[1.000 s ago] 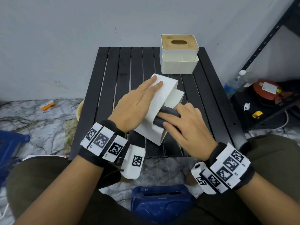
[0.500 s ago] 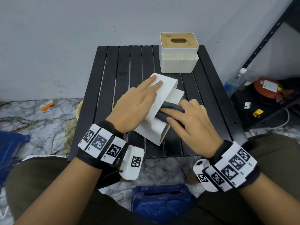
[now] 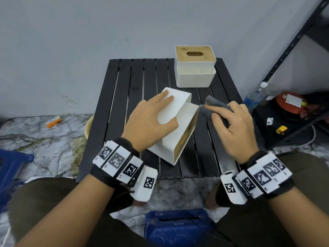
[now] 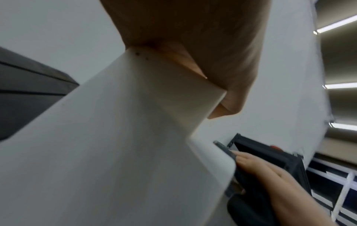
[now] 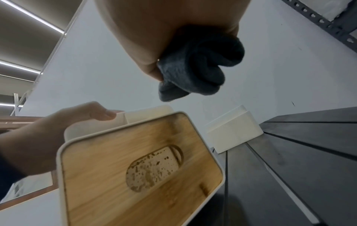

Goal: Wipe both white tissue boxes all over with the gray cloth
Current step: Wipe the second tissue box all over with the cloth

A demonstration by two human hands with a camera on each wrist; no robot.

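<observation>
A white tissue box [image 3: 186, 113] lies tipped on its side mid-table, its wooden slotted lid [image 5: 139, 168] facing right. My left hand [image 3: 153, 120] rests flat on its upper face with straight fingers; the left wrist view shows the palm on the white box [image 4: 115, 137]. My right hand [image 3: 229, 118] grips the bunched gray cloth [image 3: 211, 104], just right of the box's far right corner and off its surface. In the right wrist view the gray cloth [image 5: 197, 67] hangs from the curled fingers above the lid. The second white tissue box [image 3: 195, 77] stands upright at the table's back edge.
The black slatted table [image 3: 142, 77] stands against a gray wall. A black metal rack [image 3: 284, 50] stands to the right, with a water bottle [image 3: 256, 97] and a red item [image 3: 290, 102] on its low shelf. A blue object [image 3: 178, 227] sits between my knees.
My right hand has slid the cloth along the box's right side, away from me, and come off past its far corner. The left hand stays on the box.
</observation>
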